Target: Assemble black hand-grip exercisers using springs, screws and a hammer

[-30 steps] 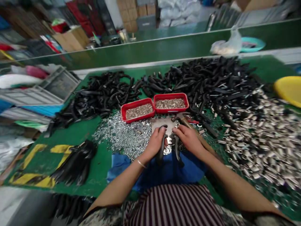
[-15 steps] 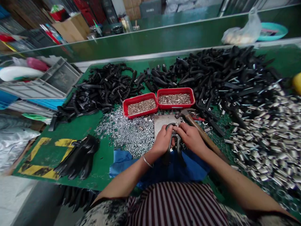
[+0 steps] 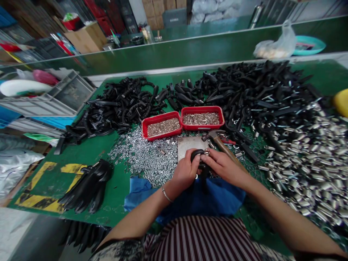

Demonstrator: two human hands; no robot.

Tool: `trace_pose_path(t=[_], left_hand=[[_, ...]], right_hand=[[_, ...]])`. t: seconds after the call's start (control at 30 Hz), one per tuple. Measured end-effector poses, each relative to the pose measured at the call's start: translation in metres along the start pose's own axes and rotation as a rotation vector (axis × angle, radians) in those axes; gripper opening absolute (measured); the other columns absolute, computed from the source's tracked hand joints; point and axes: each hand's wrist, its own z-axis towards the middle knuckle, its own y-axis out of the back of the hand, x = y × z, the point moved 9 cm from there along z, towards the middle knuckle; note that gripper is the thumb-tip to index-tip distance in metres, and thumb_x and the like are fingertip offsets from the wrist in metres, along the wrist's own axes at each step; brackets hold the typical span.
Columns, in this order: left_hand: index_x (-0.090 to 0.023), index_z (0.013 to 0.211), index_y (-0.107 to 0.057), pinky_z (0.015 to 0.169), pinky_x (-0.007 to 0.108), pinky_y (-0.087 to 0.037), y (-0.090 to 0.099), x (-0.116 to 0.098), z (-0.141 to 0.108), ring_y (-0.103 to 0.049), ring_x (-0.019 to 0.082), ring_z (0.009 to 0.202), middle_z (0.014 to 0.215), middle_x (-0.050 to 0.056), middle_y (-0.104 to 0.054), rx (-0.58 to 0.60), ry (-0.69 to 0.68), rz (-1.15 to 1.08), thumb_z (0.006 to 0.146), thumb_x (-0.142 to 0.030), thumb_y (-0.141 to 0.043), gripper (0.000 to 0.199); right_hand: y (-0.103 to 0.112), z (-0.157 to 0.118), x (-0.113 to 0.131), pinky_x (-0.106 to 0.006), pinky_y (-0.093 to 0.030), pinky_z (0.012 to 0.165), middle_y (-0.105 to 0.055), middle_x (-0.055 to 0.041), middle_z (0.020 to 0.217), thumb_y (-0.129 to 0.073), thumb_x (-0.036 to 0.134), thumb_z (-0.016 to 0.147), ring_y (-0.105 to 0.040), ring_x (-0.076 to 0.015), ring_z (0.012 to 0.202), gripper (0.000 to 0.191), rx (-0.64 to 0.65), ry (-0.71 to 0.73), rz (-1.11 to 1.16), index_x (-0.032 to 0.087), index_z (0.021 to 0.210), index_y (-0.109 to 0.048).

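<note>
1. At the far left, upper part of the frame, sits a grey plastic crate [image 3: 32, 106]; lower left, a bunch of long black parts [image 3: 91, 185] lies on the green table [image 3: 114, 203], over yellow-and-black tape.
2. Left of centre, a heap of curved black parts [image 3: 119, 105] lies above a spread of small silvery rings [image 3: 146, 156].
3. At the centre, two rectangular red trays, the left one [image 3: 163, 135] touching the right one [image 3: 190, 127], hold small metal pieces.
4. Below them, the left hand [image 3: 185, 170] and right hand [image 3: 223, 165] are together, fingers closed on a curved black handle-like piece [image 3: 197, 153], partly hidden, in front of a flat metal plate [image 3: 186, 145] and above a blue cloth [image 3: 206, 201].
5. Right of centre, a wooden-handled hammer [image 3: 221, 143] lies slanted just beside the right hand.
6. Shiny metal cylinders [image 3: 312, 166] are piled at the right.
</note>
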Motion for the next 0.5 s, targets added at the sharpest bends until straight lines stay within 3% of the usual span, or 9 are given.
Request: trace_pose_path(t=[0.13, 0.2, 0.33, 0.5], left_hand=[[-0.02, 0.128, -0.049, 0.087, 0.039, -0.054, 0.003, -0.018, -0.011, -0.071, 0.025, 0.095, 0.111, 0.011, -0.071, 0.149, -0.104, -0.011, 0.105, -0.05, -0.029, 0.043], [-0.018, 0.128, -0.049, 0.086, 0.039, -0.054, 0.003, -0.025, -0.018, -0.07, 0.025, 0.095, 0.111, 0.013, -0.07, 0.227, -0.164, -0.004, 0.105, -0.051, -0.027, 0.045], [-0.014, 0.124, -0.049, 0.083, 0.039, -0.055, 0.008, -0.038, -0.032, -0.07, 0.025, 0.096, 0.108, 0.015, -0.07, 0.278, -0.22, 0.021, 0.104, -0.052, -0.029, 0.047], [-0.013, 0.123, -0.049, 0.081, 0.039, -0.055, 0.007, -0.061, -0.047, -0.07, 0.025, 0.09, 0.099, 0.015, -0.071, 0.342, -0.271, 0.062, 0.103, -0.055, -0.028, 0.051]], right_hand=[[-0.02, -0.013, 0.002, -0.026, -0.043, 0.053, -0.059, 0.0003, 0.083, -0.037, 0.053, 0.104, -0.05, -0.0118, 0.057, 0.036, 0.248, -0.054, 0.24, 0.021, 0.104, -0.053], [-0.026, -0.02, 0.005, -0.025, -0.043, 0.051, -0.057, 0.0013, 0.08, -0.037, 0.051, 0.104, -0.049, -0.011, 0.054, 0.034, 0.268, -0.062, 0.254, 0.021, 0.102, -0.052], [-0.02, -0.035, 0.024, -0.027, -0.046, 0.062, -0.058, -0.001, 0.079, -0.042, 0.042, 0.104, -0.054, -0.0144, 0.066, 0.027, 0.183, 0.03, 0.067, 0.02, 0.091, -0.051], [-0.016, -0.053, 0.042, -0.031, -0.051, 0.082, -0.065, -0.0069, 0.1, -0.044, 0.036, 0.104, -0.062, -0.019, 0.09, 0.019, 0.32, 0.085, 0.039, 0.02, 0.108, -0.053]])
